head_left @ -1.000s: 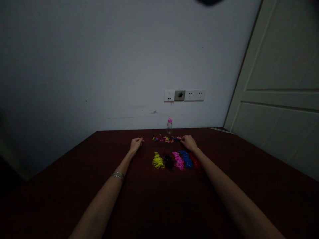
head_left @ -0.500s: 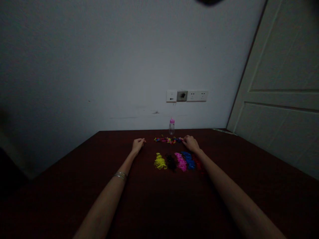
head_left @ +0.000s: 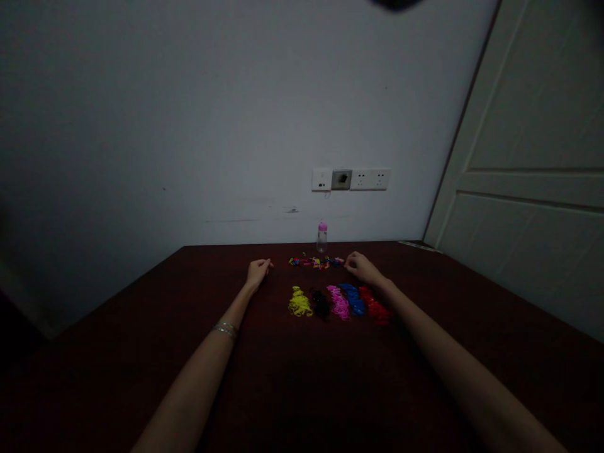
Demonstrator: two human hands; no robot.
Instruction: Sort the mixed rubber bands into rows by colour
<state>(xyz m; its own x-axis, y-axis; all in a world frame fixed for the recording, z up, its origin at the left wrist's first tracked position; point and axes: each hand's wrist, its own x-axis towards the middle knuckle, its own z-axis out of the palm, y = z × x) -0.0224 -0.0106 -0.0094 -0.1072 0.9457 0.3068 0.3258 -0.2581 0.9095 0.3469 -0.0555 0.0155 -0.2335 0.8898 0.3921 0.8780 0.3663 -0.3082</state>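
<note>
My left hand (head_left: pixel 258 271) rests on the dark table with its fingers curled together, to the left of the loose bands. Whatever it may hold is hidden. My right hand (head_left: pixel 362 267) has its fingertips pinched at the right end of a mixed-colour row of small rubber bands (head_left: pixel 318 262); I cannot make out what is between them. Nearer to me lie separate heaps of bands: yellow (head_left: pixel 301 303), black (head_left: pixel 321 304), pink (head_left: pixel 339 303), blue (head_left: pixel 353 300) and red (head_left: pixel 374 304). My right forearm passes just right of the red heap.
Behind the mixed row stands a clear bottle with a pink cap (head_left: pixel 322 238), close to the wall. Wall sockets (head_left: pixel 370 180) sit above the dark red table (head_left: pixel 292 365). A pale door (head_left: pixel 533 189) is at the right, and a flat strip (head_left: pixel 419 246) lies at the table's back right.
My right hand and forearm have shifted a little, uncovering more of the red heap. My left hand stays closed in nearly the same place. The whole view has moved slightly.
</note>
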